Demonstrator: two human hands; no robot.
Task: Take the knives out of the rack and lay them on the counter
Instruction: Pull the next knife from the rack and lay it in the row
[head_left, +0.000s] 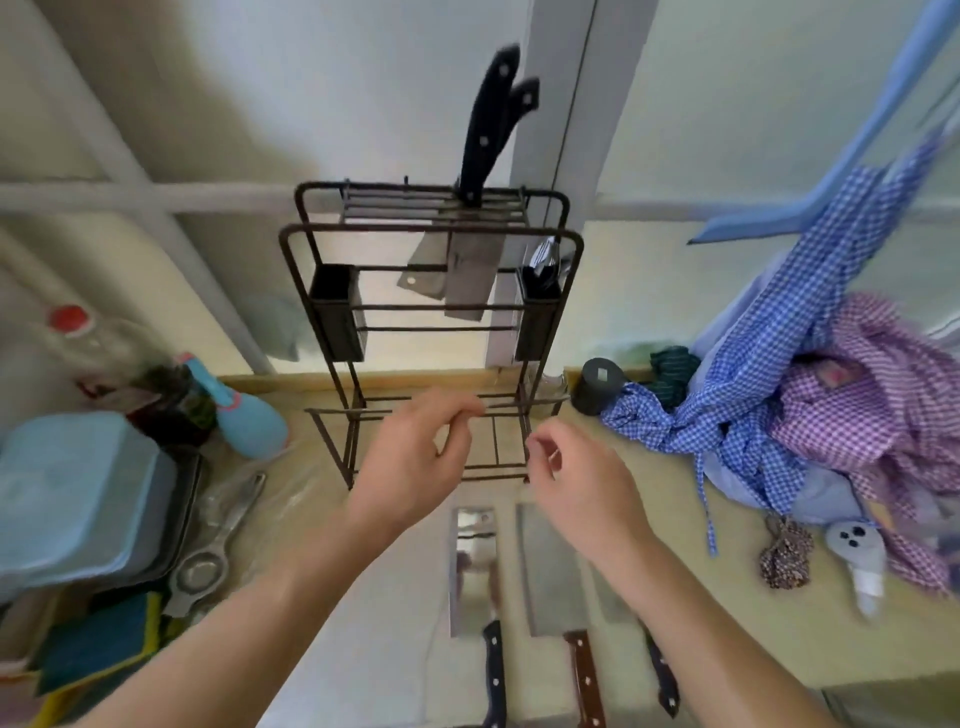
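Checked shirts (810, 395) piled right, blue tub (72, 499) left. Two knives (470, 260) sit in the rack (431, 322); three cleavers (550, 566) lie on the counter (701, 597). Left hand (410, 462), right hand (582, 483): fingers loosely curled, empty.

On your left you can see a blue tub (67, 499) sitting on a dark tray (171, 525). A clear bottle (98, 348) with a red cap lies behind it, next to a dark jar (174, 410) and a light blue bottle (244, 421). A shiny metal squeezer (213, 545) lies beside the tray, and sponges (104, 649) are stacked in the near corner. On your right is a pile of checked clothes (831, 395), blue and purple. A small black pot (597, 387) lies tipped over beside the pile. A grey hook (857, 551) lies near the clothes.
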